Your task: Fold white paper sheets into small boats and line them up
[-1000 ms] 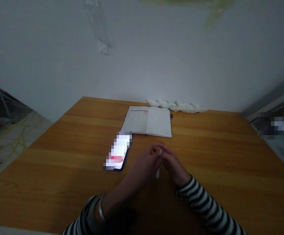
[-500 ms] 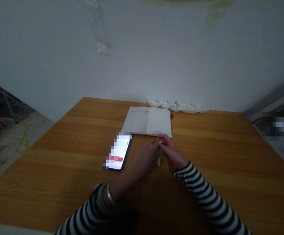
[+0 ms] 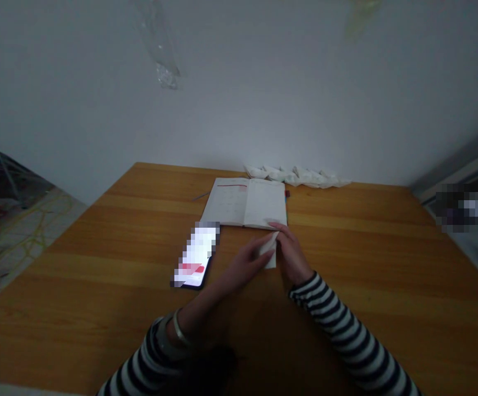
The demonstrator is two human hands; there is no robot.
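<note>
A small folded white paper point(image 3: 269, 252) lies on the wooden table point(image 3: 366, 258) between my two hands. My left hand point(image 3: 245, 264) rests on its left side with fingers pressed onto it. My right hand point(image 3: 291, 253) pinches the paper's upper right edge, fingers closed. Both hands sit just in front of an open notebook point(image 3: 245, 202). A lit phone point(image 3: 195, 256) lies to the left of my left hand.
A row of several folded white paper pieces point(image 3: 296, 176) lies along the wall at the table's far edge. A red pen end point(image 3: 288, 193) peeks out beside the notebook. Cluttered floor shows at the left, a ledge at the right.
Both hands slid away from me toward the notebook with the paper. The paper now shows wider and flatter between the fingers than before.
</note>
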